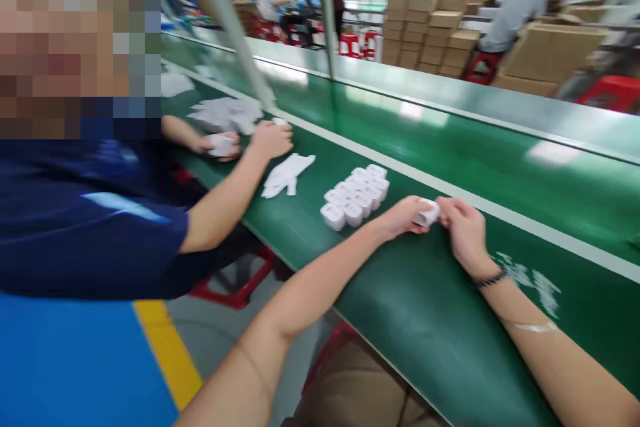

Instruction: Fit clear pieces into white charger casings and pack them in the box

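A: Where is the white piece point(427, 212) held?
B: It is gripped in the left hand point(406, 215), above the bench point(415, 300), between the near edge and the white strip point(550, 237) that runs along the far side.

A: And the right hand point(464, 227)?
B: It is held just beside the piece's right end, with thumb and forefinger drawn together. Whether the piece is touched or pinched there cannot be told.

A: Which hand is nearer?
B: The left, since the piece is enclosed by its fingers; from the right hand, the piece lies directly to the left. The piece's long axis cannot be made out with certainty.

A: What is set around it?
B: To the left, a block of white pieces point(355, 197) is laid out in close rows. Farther along the bench, flat white blanks point(289, 175) are spread near a co-worker's hand point(271, 139).
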Demonstrator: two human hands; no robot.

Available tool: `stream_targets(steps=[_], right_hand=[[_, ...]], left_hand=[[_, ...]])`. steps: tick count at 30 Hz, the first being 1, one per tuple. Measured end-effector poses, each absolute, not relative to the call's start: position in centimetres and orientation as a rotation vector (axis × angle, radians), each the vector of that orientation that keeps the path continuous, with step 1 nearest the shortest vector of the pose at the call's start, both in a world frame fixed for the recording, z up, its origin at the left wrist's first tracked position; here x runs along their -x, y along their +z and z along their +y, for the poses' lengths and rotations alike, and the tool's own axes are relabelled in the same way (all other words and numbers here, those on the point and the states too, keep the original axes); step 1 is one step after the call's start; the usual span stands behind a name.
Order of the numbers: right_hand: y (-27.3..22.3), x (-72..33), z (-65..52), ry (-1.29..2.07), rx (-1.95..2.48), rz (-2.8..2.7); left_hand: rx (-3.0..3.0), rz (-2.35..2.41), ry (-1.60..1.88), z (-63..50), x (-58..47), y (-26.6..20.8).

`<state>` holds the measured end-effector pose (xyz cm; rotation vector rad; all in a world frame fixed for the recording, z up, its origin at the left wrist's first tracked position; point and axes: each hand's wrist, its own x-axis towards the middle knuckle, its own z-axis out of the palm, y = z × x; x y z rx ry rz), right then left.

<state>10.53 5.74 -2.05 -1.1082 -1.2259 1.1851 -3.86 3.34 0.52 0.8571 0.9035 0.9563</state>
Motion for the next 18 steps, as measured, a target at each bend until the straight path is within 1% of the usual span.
stream_targets(steps=[2, 4, 8, 14, 18], right_hand=[[-2.3, -10.8, 6.0, 1.144, 1.167, -1.245], [-2.6, -10.9, 6.4, 1.154, 1.198, -1.248], [-2.4, -10.9, 6.2, 1.171, 1.200, -1.253], [-1.8, -10.8, 5.7, 1.095, 1.244, -1.305], [-2.0, -10.9, 6.0, 1.103, 1.249, -1.301]], left_hand=[[-0.859, 0.964, 0.958, 3.5, 3.9, 0.3], [-0.850, 0.928, 0.897, 4.0, 4.1, -0.4], [-0.872, 0.863, 0.890, 4.7, 4.3, -1.8], [-0.886, 0.836, 0.877, 4.7, 4.2, -2.0], [-0.923, 0.796, 0.896, 4.9, 4.2, -2.5]])
